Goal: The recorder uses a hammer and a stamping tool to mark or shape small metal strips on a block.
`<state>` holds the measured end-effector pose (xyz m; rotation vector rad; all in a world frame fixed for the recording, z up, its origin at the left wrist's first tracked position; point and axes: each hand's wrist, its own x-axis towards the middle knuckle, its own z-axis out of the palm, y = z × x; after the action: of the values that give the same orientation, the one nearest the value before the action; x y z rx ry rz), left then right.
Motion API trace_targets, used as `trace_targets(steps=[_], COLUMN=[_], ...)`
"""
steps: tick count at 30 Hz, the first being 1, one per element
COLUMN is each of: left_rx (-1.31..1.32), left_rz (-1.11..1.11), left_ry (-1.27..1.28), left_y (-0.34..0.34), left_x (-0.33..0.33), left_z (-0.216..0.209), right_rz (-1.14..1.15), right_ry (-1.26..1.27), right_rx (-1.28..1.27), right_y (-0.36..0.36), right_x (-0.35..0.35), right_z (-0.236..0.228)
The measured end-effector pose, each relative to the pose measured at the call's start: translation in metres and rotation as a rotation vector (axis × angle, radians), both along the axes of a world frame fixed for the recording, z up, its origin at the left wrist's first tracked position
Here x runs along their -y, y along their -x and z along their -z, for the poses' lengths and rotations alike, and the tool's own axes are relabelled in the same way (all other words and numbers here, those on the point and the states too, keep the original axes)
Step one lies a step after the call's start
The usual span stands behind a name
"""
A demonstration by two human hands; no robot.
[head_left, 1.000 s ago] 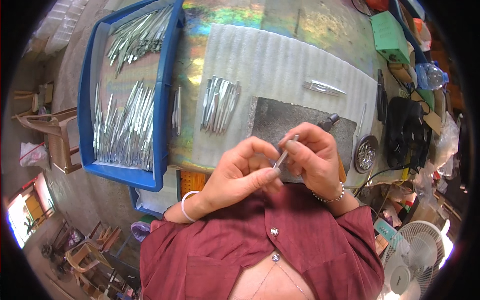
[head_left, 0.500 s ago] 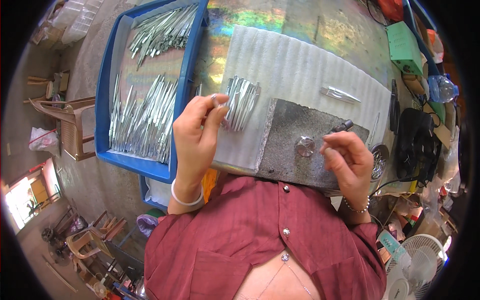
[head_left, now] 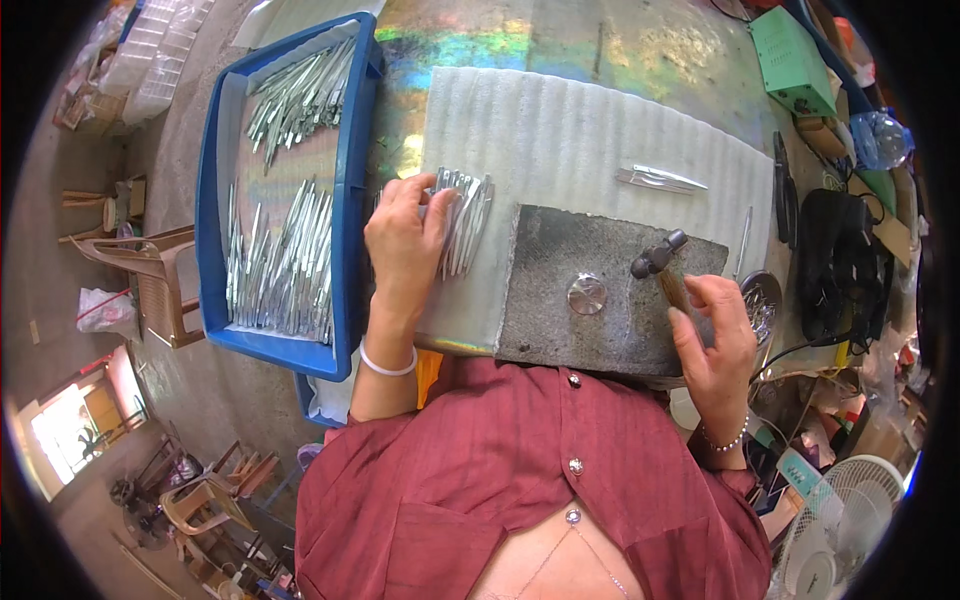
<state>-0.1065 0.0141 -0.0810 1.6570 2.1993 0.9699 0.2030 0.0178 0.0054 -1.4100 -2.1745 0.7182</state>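
At the left end of a row of silvery tweezers (head_left: 464,225), my left hand (head_left: 403,240) has its thumb and fingers closed around metal; which pieces it grips is partly hidden. My right hand (head_left: 718,330) is over the wooden handle of a small hammer (head_left: 656,257), thumb and index finger apart on either side of it. The hammer lies on a dark, rough block (head_left: 560,245). Left of its head sits a round shiny metal disc (head_left: 587,294). A few more tweezers (head_left: 660,180) lie on the white foam sheet (head_left: 560,130) beyond the block.
A blue tray (head_left: 355,180) with many tweezers stands on the left. A round dish (head_left: 761,305) of small metal parts is by my right hand. Along the right side are a green box (head_left: 795,62), a plastic bottle (head_left: 880,140) and a black bag (head_left: 830,260).
My left hand has lowered the tweezers it pinched to the row. My right hand has drawn right from beside the disc to the hammer handle, its fingers spreading. The view has shifted slightly.
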Motion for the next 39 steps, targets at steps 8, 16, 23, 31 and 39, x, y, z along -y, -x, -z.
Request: trace_targets(steps=[8, 16, 23, 31, 39], left_rx=[0.258, -0.054, -0.214, -0.120, -0.136], left_rz=[0.257, 0.850, 0.954, 0.908, 0.908], left_ry=[-0.075, 0.108, 0.353, 0.439, 0.332], left_y=[-0.045, -0.138, -0.131, -0.133, -0.123], left_x=[-0.035, -0.153, -0.172, -0.163, -0.153], left_z=[-0.070, -0.006, -0.015, -0.007, -0.012], right_rz=[-0.022, 0.038, 0.527, 0.756, 0.692], right_ry=[-0.028, 0.159, 0.196, 0.161, 0.097], right_rx=[0.313, -0.050, -0.362, -0.058, 0.164], right_y=[-0.009, -0.038, -0.095, -0.141, -0.151], right_x=[0.007, 0.019, 0.023, -0.004, -0.010], right_z=[0.020, 0.023, 0.037, 0.062, 0.071])
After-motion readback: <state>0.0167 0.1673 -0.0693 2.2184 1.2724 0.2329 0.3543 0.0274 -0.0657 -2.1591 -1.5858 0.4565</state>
